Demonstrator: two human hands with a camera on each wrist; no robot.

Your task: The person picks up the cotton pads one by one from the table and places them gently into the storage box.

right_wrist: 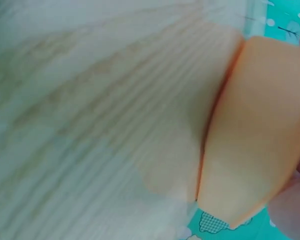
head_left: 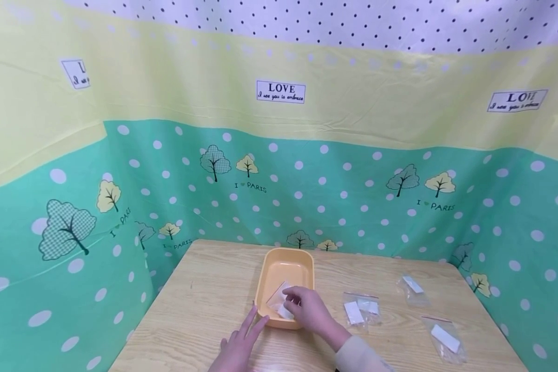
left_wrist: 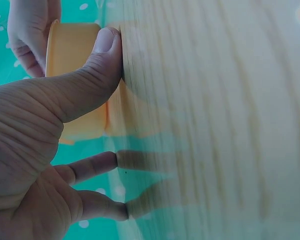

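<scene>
While the left hand (head_left: 238, 345) rests with its fingers spread against the near left corner of the orange tub (head_left: 285, 324), the right hand (head_left: 312, 312) reaches in over the right side. Inside, in the near half, lies a clear packet (head_left: 276, 299), just left of the right fingertips; of the 2 hands, that one's nearer. Its fingers are bent, but I can't tell whether they pinch the plastic. The tub's long axis runs away from the person.

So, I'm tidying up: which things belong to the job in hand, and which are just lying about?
Job in hand: orange tray; clear bag inside; left hand at the tray's near side; right hand over the bag.

Apparently lying about: bagged white pieces right of the tray, though possibly wanted next.
</scene>
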